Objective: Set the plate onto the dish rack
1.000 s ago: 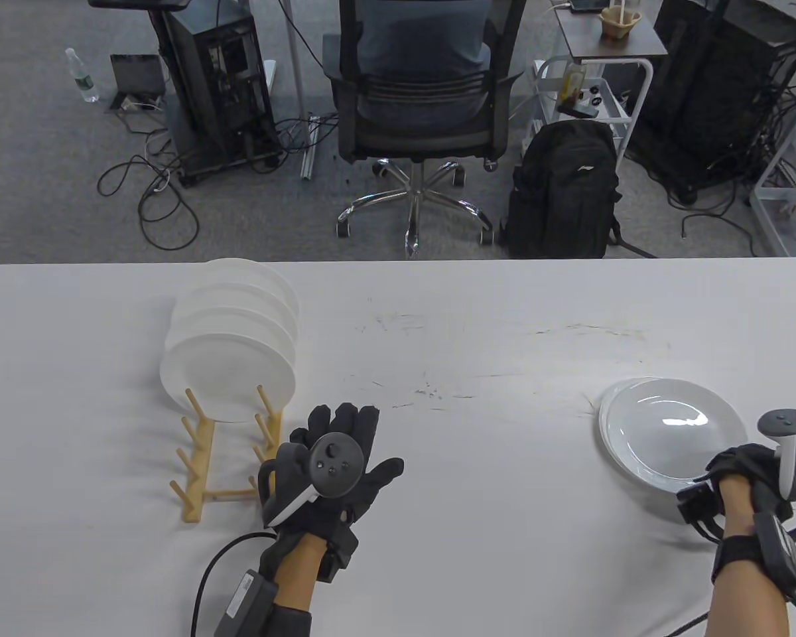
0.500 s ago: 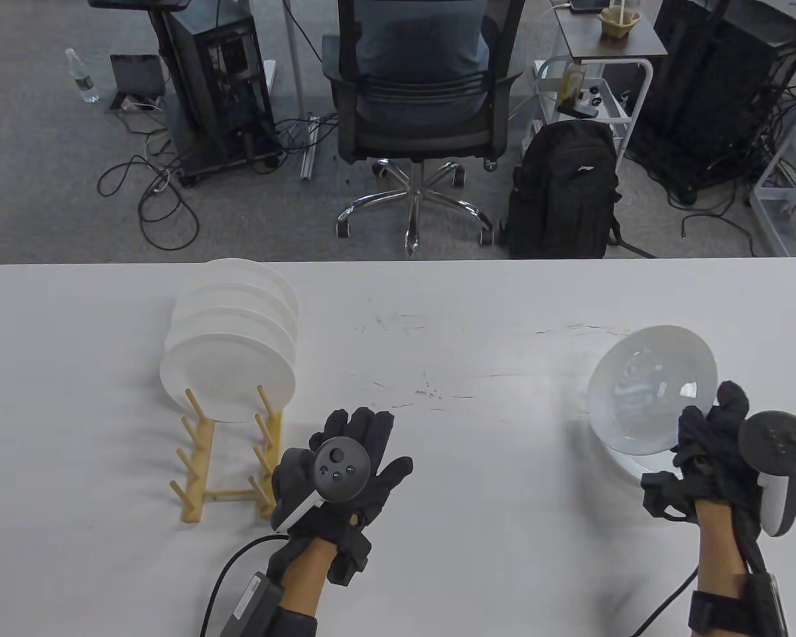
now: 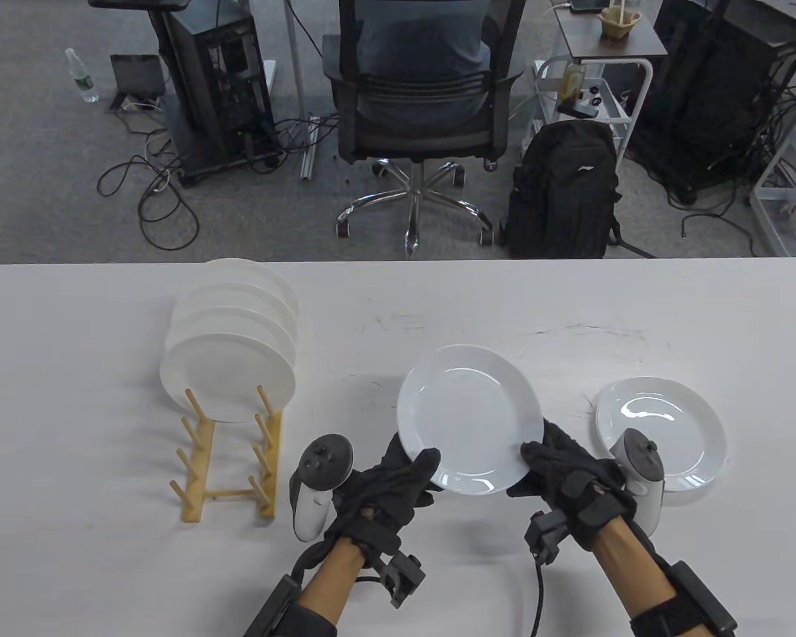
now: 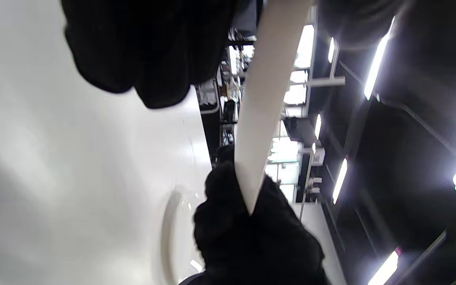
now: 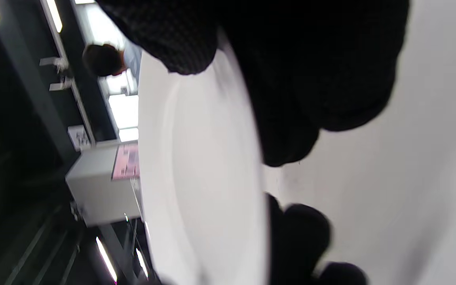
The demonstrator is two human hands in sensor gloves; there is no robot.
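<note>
A white plate (image 3: 467, 415) is held above the table's middle front, tilted a little toward me. My left hand (image 3: 419, 472) grips its lower left rim and my right hand (image 3: 537, 464) grips its lower right rim. The wooden dish rack (image 3: 229, 464) stands to the left, with several white plates (image 3: 229, 371) upright in its far slots and its near pegs bare. In the left wrist view the plate (image 4: 263, 103) shows edge-on between both gloves. In the right wrist view the plate (image 5: 200, 166) sits under my fingers (image 5: 311, 79).
A stack of white plates (image 3: 663, 424) lies flat on the table (image 3: 73, 564) at the right, just beyond my right hand. Past the far edge are an office chair (image 3: 418, 86), a black backpack (image 3: 564, 192) and computer cases.
My right hand lifted a plate off the right stack and carried it left to the middle. My left hand moved right, turned over and took hold of the plate's left rim.
</note>
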